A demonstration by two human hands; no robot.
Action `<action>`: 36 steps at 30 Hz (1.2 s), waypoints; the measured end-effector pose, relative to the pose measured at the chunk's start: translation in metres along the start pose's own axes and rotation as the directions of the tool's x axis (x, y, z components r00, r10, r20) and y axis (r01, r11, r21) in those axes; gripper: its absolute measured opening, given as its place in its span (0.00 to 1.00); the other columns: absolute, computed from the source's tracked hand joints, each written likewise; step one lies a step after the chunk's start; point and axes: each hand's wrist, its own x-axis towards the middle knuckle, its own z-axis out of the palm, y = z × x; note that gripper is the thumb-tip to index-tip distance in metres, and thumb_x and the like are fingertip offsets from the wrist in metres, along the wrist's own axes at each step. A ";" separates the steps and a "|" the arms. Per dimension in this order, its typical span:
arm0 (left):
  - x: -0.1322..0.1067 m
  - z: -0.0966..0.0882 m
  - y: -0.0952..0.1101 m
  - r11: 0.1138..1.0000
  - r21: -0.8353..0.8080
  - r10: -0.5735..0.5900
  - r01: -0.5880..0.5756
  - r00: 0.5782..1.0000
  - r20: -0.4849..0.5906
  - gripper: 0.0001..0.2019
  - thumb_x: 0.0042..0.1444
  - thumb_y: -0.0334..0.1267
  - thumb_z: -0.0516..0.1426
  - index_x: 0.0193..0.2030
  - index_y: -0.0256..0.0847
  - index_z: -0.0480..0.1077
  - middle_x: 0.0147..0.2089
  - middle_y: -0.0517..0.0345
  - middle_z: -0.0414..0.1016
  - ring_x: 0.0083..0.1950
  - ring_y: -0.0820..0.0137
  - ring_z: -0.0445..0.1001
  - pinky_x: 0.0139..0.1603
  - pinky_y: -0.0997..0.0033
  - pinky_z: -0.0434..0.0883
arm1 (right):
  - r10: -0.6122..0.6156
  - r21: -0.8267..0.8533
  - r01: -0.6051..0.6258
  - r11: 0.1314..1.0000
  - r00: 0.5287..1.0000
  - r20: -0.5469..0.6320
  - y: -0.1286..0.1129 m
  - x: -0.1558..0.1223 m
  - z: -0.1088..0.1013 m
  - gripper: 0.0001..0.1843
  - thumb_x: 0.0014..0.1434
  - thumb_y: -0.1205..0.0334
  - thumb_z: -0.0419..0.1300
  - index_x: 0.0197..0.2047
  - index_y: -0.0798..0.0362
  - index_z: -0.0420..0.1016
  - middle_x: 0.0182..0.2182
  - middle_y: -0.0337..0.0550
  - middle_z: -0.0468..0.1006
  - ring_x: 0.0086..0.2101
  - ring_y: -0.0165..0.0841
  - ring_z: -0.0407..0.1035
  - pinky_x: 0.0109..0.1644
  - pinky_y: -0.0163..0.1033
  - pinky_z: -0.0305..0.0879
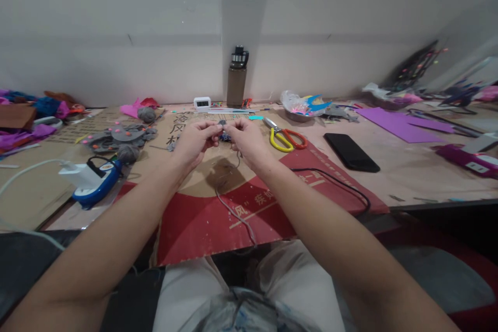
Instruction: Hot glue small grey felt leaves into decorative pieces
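Observation:
My left hand (196, 141) and my right hand (246, 140) meet above the table, fingers pinched together on a small dark blue-grey piece (223, 132) held between them. A thin grey cord (233, 207) hangs from the hands and trails down over the red and tan cardboard sheet (218, 218) toward my lap. Yellow-and-red-handled scissors (284, 137) lie just right of my right hand.
A black phone (351, 151) lies to the right, purple sheets (397, 123) beyond it. A bottle (237, 79) and white clock (202, 102) stand by the wall. A blue glue gun (95, 181) and grey felt pieces (120, 137) sit left. A black cable (334, 181) crosses the cardboard.

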 end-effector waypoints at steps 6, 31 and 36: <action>-0.002 0.002 0.004 0.999 0.005 -0.033 0.033 0.999 0.021 0.04 0.41 0.29 0.63 0.25 0.35 0.72 0.20 0.62 0.67 0.22 0.79 0.63 0.23 0.77 0.62 | 0.015 0.024 -0.016 1.000 1.000 0.023 0.002 0.001 -0.002 0.10 0.54 0.60 0.59 0.27 0.50 0.61 0.18 0.30 0.61 0.17 0.23 0.56 0.20 0.31 0.52; 0.004 -0.006 -0.004 1.000 0.030 -0.006 0.005 1.000 0.004 0.05 0.45 0.31 0.63 0.30 0.33 0.73 0.22 0.60 0.71 0.21 0.78 0.67 0.24 0.77 0.67 | 0.062 0.249 -0.093 0.964 0.990 0.130 -0.005 -0.003 -0.004 0.09 0.54 0.63 0.59 0.30 0.50 0.59 0.21 0.29 0.60 0.19 0.21 0.52 0.21 0.28 0.48; 0.005 -0.006 -0.008 0.998 0.059 0.021 -0.021 1.000 -0.011 0.05 0.46 0.30 0.63 0.30 0.34 0.72 0.25 0.58 0.73 0.23 0.78 0.69 0.25 0.77 0.67 | 0.106 0.295 -0.129 0.947 0.990 0.091 -0.007 -0.003 -0.002 0.08 0.54 0.66 0.56 0.30 0.50 0.57 0.19 0.27 0.58 0.17 0.20 0.51 0.19 0.28 0.46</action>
